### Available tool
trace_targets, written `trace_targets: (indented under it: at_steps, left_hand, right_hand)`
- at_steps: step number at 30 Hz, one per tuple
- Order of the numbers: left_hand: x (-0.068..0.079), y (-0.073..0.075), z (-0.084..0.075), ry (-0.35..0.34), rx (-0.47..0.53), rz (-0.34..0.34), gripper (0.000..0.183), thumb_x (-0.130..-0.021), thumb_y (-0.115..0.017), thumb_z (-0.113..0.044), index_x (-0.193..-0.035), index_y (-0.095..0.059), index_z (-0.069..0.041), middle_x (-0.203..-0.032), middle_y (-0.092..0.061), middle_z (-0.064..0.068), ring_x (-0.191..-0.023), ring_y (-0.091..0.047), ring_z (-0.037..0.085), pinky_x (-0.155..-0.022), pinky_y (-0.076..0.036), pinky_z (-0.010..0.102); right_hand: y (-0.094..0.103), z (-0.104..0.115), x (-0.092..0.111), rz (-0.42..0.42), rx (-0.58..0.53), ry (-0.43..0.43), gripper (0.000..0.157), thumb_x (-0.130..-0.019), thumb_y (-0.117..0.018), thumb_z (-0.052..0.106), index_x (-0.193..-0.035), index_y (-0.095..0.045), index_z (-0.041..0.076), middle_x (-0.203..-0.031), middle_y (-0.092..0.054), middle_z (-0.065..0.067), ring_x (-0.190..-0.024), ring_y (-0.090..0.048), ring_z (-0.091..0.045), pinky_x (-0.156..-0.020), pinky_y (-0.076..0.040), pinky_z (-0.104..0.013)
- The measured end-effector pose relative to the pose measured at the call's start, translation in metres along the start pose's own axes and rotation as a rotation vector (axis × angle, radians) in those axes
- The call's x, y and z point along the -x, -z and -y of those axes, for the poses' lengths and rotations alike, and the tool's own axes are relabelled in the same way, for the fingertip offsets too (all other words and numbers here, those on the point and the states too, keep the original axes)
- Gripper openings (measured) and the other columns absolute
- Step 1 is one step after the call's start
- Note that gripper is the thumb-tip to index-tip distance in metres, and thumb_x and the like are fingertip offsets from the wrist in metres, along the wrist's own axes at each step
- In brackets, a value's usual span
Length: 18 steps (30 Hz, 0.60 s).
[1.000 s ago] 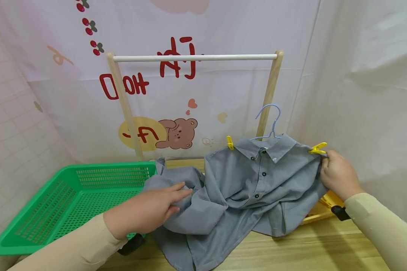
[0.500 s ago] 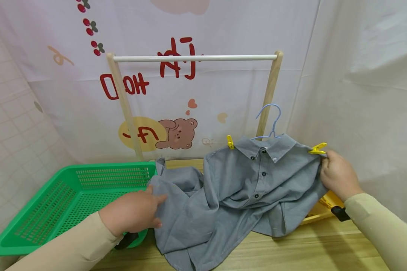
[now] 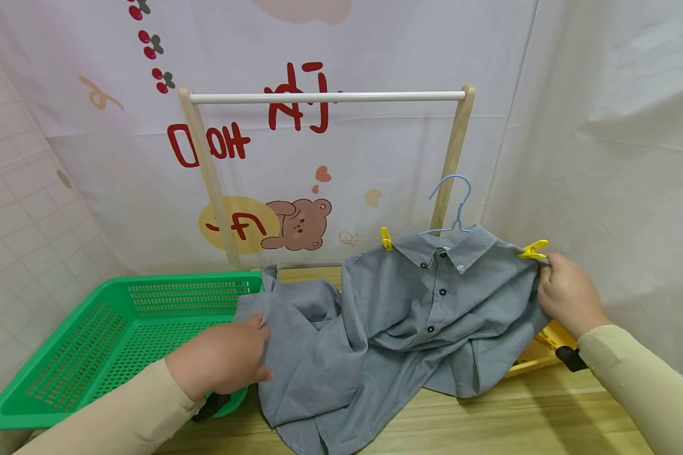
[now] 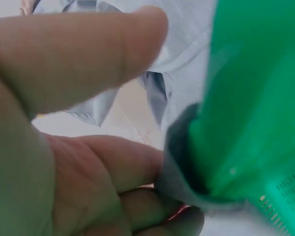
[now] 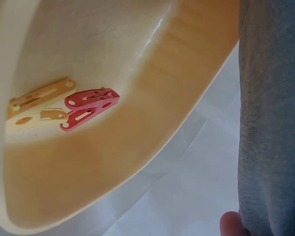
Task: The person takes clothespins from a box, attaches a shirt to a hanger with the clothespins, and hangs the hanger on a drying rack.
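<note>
A grey button-up shirt (image 3: 319,373) is spread from the green basket's rim to the right, its collar around a light-blue clothes hanger (image 3: 460,202). Yellow clothespins sit at both shoulders, one at the left (image 3: 386,239) and one at the right (image 3: 533,249). My right hand (image 3: 571,294) grips the shirt just below the right clothespin. My left hand (image 3: 222,355) is at the shirt's left end; in the left wrist view its fingers touch a grey cloth edge while the thumb (image 4: 103,51) stands apart. Some of its fingertips are hidden.
The green basket (image 3: 62,360) stands at the left. Behind the shirt rises a rack with a white bar (image 3: 330,97) and wooden posts. Partly under the shirt at right, a yellow tray (image 5: 113,172) holds a yellow clothespin (image 5: 42,101) and a red clothespin (image 5: 91,105).
My left hand has moved left and back from the bunched cloth to the shirt's left end. That part now lies flatter and reaches over the basket rim. My right hand keeps its place.
</note>
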State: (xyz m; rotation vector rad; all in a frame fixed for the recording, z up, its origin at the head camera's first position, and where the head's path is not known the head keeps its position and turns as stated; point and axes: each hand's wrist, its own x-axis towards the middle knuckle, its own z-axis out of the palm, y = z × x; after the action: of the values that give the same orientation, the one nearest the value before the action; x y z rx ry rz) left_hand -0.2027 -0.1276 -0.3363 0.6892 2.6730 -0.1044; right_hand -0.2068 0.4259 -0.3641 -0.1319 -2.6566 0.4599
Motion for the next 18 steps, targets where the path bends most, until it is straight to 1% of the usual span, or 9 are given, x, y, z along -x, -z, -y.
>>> trace_targets:
  at_steps: [3,4,6,9,11,13,16,17,18]
  left_hand:
    - [0.000,0.001,-0.003,0.003,0.027,0.015,0.082,-0.097,-0.074,-0.044,-0.153,-0.047,0.010,-0.167,-0.034,0.028,-0.154,-0.040,0.042,-0.120,-0.041,0.057]
    - [0.001,0.002,-0.005,-0.010,0.035,0.005,0.082,-0.098,-0.074,-0.044,-0.153,-0.047,0.010,-0.168,-0.033,0.027,-0.155,-0.039,0.041,-0.120,-0.041,0.057]
    - [0.002,0.005,-0.008,-0.039,0.065,-0.024,0.082,-0.098,-0.073,-0.045,-0.156,-0.045,0.006,-0.171,-0.031,0.023,-0.156,-0.038,0.038,-0.121,-0.040,0.056]
    - [0.005,0.009,-0.016,-0.115,0.114,-0.066,0.083,-0.098,-0.073,-0.044,-0.161,-0.039,-0.002,-0.175,-0.024,0.014,-0.159,-0.034,0.033,-0.124,-0.038,0.054]
    - [0.006,0.010,-0.021,-0.165,0.128,-0.060,0.087,-0.098,-0.073,-0.045,-0.166,-0.032,-0.011,-0.177,-0.019,0.007,-0.162,-0.028,0.031,-0.127,-0.033,0.052]
    - [0.007,0.010,-0.024,-0.207,0.132,-0.042,0.090,-0.097,-0.075,-0.045,-0.169,-0.026,-0.020,-0.178,-0.014,0.003,-0.163,-0.024,0.031,-0.128,-0.031,0.054]
    - [0.010,0.010,-0.022,-0.233,0.133,-0.046,0.090,-0.096,-0.076,-0.046,-0.169,-0.025,-0.030,-0.179,-0.012,0.003,-0.163,-0.022,0.034,-0.127,-0.033,0.056]
    - [0.010,0.011,-0.020,-0.227,0.139,-0.062,0.089,-0.096,-0.076,-0.046,-0.169,-0.027,-0.031,-0.179,-0.013,0.004,-0.163,-0.022,0.036,-0.126,-0.033,0.058]
    - [0.010,0.013,-0.018,-0.222,0.145,-0.088,0.087,-0.096,-0.076,-0.045,-0.168,-0.029,-0.029,-0.178,-0.015,0.007,-0.163,-0.023,0.037,-0.125,-0.033,0.059]
  right_hand:
    - [0.001,0.001,0.000,0.000,-0.001,0.000,0.031,-0.112,-0.029,0.013,-0.090,-0.048,0.000,-0.074,-0.046,-0.014,-0.064,-0.047,-0.029,-0.056,-0.035,-0.036]
    - [0.001,0.001,0.000,0.000,-0.001,0.000,0.031,-0.112,-0.029,0.013,-0.089,-0.047,0.001,-0.073,-0.044,-0.013,-0.063,-0.046,-0.028,-0.056,-0.034,-0.036]
    - [0.001,0.002,0.001,-0.002,0.000,0.000,0.031,-0.112,-0.029,0.013,-0.088,-0.046,0.001,-0.073,-0.044,-0.013,-0.063,-0.046,-0.028,-0.056,-0.034,-0.036]
    - [0.002,0.003,0.000,0.003,-0.001,-0.002,0.031,-0.112,-0.029,0.014,-0.089,-0.047,0.001,-0.073,-0.045,-0.014,-0.063,-0.046,-0.029,-0.056,-0.034,-0.036]
    - [0.002,0.003,0.000,0.002,0.001,-0.001,0.031,-0.112,-0.030,0.014,-0.090,-0.048,0.001,-0.074,-0.047,-0.015,-0.064,-0.047,-0.029,-0.056,-0.035,-0.036]
    - [0.002,0.004,0.000,0.002,0.002,0.001,0.031,-0.112,-0.030,0.013,-0.091,-0.049,0.000,-0.074,-0.047,-0.015,-0.064,-0.048,-0.029,-0.056,-0.035,-0.036]
    - [0.002,0.004,-0.001,0.008,0.004,0.002,0.030,-0.112,-0.031,0.012,-0.094,-0.050,-0.002,-0.077,-0.051,-0.018,-0.065,-0.049,-0.031,-0.057,-0.037,-0.038]
    - [0.002,0.004,-0.001,0.010,0.004,0.003,0.029,-0.112,-0.031,0.012,-0.096,-0.051,-0.003,-0.079,-0.052,-0.020,-0.066,-0.050,-0.032,-0.057,-0.038,-0.039]
    - [0.002,0.004,-0.001,0.012,0.003,0.003,0.029,-0.112,-0.032,0.012,-0.098,-0.052,-0.004,-0.081,-0.054,-0.022,-0.067,-0.051,-0.033,-0.058,-0.039,-0.040]
